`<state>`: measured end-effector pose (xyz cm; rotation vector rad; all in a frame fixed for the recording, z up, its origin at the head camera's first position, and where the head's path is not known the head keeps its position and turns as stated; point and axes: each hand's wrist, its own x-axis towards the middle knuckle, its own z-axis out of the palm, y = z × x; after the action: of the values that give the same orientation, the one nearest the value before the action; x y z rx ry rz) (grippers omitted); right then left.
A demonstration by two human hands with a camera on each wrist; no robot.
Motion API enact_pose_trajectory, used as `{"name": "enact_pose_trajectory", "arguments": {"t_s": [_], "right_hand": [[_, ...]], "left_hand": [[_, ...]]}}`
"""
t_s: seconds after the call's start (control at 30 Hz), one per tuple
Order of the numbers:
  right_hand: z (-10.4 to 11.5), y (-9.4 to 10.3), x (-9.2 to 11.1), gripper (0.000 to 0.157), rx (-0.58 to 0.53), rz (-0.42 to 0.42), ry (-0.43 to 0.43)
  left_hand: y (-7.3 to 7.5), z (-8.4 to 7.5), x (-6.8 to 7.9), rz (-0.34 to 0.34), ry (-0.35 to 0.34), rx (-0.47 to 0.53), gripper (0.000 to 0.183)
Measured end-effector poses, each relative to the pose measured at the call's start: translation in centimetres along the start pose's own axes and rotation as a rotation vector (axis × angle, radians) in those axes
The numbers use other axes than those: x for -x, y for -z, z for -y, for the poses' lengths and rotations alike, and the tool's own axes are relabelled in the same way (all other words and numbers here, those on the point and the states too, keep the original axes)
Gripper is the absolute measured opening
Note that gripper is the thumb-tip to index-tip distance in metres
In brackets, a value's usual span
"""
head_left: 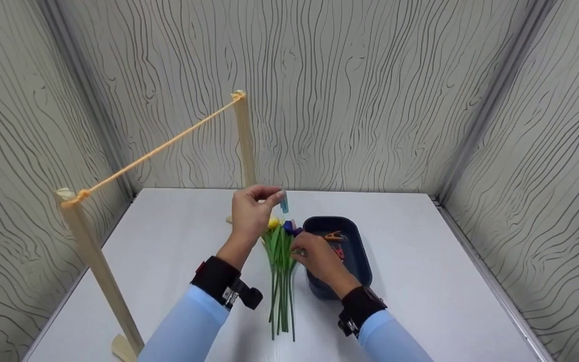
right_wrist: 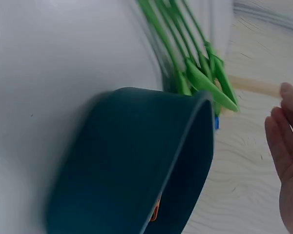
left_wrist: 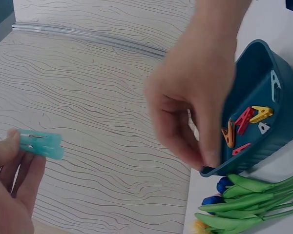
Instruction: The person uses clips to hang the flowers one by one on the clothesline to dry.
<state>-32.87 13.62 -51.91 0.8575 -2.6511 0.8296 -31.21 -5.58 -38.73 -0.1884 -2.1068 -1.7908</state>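
Observation:
My left hand (head_left: 253,211) is raised over the flower heads and pinches a translucent teal clothespin (left_wrist: 41,143) by one end, between thumb and fingers. Lower and to the right, my right hand (head_left: 317,254) hovers by the near-left side of the dark blue bin (head_left: 363,261), its fingers loosely curled. Nothing shows between the right fingertips (right_wrist: 276,117). Beside the bin lies a bunch of artificial tulips (head_left: 280,261) with yellow and blue heads and long green stems; the right hand overlaps its edge in the head view.
Several small clothespins lie in the bin, among them a red one (left_wrist: 244,120), a yellow one (left_wrist: 261,114) and an orange one (left_wrist: 228,133). On the left, an orange cord (head_left: 161,147) spans two wooden posts (head_left: 99,266). Wood-grain-patterned panels (head_left: 309,100) enclose the white table (head_left: 420,281).

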Motion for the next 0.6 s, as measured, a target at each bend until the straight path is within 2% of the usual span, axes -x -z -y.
{"name": "enact_pose_trajectory", "arguments": {"t_s": [0.17, 0.23, 0.3, 0.43, 0.6], "right_hand": [[0.9, -3.4, -0.3, 0.015, 0.458, 0.134, 0.278], [1.4, -4.7, -0.6, 0.020, 0.606, 0.187, 0.331], [1.7, -5.7, -0.8, 0.027, 0.722, 0.246, 0.343], [1.9, -6.7, -1.2, 0.032, 0.874, 0.327, 0.337], [2.0, -7.3, -1.5, 0.025, 0.882, 0.285, 0.386]], "left_hand": [[0.7, -2.9, -1.2, -0.055, -0.018, -0.007, 0.009], [1.0, -4.2, -1.7, -0.080, -0.054, -0.008, 0.009], [1.2, -5.4, -2.2, -0.102, -0.096, -0.004, 0.009], [1.4, -7.4, -3.2, -0.144, -0.167, 0.020, 0.010], [2.1, -9.0, -4.2, -0.213, -0.202, 0.054, 0.009]]}}
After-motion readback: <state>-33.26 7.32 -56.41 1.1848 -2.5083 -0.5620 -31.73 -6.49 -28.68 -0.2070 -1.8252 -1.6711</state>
